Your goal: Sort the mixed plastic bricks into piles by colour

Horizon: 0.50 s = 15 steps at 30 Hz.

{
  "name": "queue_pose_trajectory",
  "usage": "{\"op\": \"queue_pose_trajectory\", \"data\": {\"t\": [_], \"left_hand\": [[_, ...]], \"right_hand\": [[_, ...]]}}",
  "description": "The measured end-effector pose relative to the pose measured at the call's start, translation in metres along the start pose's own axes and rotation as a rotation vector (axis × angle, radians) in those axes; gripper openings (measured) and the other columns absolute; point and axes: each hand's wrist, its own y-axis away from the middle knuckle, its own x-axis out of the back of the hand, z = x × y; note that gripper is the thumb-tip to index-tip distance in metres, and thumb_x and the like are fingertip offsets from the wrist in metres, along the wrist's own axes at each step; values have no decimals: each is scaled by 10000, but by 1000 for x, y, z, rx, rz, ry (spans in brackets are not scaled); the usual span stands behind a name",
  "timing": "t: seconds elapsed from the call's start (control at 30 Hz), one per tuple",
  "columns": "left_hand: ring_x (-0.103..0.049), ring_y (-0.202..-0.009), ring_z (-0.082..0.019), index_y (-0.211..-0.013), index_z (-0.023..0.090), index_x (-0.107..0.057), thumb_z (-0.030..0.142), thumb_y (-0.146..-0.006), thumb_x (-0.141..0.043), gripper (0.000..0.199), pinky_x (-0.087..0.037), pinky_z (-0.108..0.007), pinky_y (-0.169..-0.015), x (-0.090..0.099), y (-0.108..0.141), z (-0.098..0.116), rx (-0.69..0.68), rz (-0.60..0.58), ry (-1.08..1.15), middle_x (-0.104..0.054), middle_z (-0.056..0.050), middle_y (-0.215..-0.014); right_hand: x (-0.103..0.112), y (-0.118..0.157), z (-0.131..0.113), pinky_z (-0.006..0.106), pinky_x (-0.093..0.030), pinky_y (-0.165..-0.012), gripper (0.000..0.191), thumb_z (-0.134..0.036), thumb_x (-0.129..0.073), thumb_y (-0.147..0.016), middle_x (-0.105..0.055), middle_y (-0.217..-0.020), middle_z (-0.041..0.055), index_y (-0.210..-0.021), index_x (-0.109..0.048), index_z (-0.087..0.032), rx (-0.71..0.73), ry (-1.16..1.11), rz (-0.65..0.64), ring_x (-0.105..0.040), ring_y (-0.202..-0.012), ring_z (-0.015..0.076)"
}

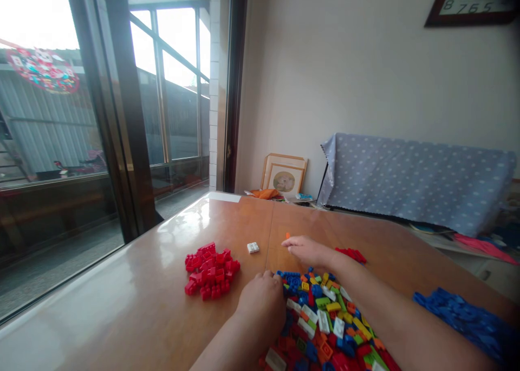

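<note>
My left hand [262,300] rests at the left edge of a mixed heap of toy building bricks [325,319], with its knuckles up and fingers curled in. Whatever it holds is hidden from view. Beyond the heap, my right hand [306,250] reaches to the left, low over the table, its fingers stretched out. A small orange brick [287,235] shows just past those fingertips; whether they touch it is unclear. A pile of red bricks [212,272] lies left of my left hand, and white bricks [252,247] sit between the two hands.
Blue bricks [459,317] form a pile at the right of the wooden table [142,306]. More red bricks [352,254] lie behind my right forearm. Past the table stand framed pictures [284,176] and something draped with a dotted cloth [414,181]. Glass doors are on the left.
</note>
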Motion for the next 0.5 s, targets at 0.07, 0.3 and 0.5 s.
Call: {"op": "queue_pose_trajectory", "data": {"t": [0.07,0.3,0.5], "left_hand": [[-650,-1012,-292,-1064,150,-669,264,-896,-447,301,-530,-400,-912,-1,-1,0,7,4,-1,-678,-145,-1084],[-645,-1017,-284,-1010,166,-672,256,-866,-482,255,-514,-398,-936,-4,-3,-3,-1,-10,-11,-679,-138,-1067],[-653,-985,-281,-1037,162,-668,270,-897,-441,287,-536,-389,-879,1,0,0,17,6,-14,-675,-143,-1075]], "right_hand": [[0,-18,14,360,-403,-1099,462,-224,-443,-897,-619,-1390,78,-1316,-637,-196,-40,51,37,-552,-1289,233],[-9,-46,27,471,-493,-1003,340,-361,-586,-967,-592,-1335,100,-1262,-603,-192,-71,226,-41,-596,-1164,238],[-14,-26,15,482,-378,-1110,301,-267,-546,-922,-629,-1322,139,-1172,-691,-183,-36,284,-105,-524,-1295,308]]}}
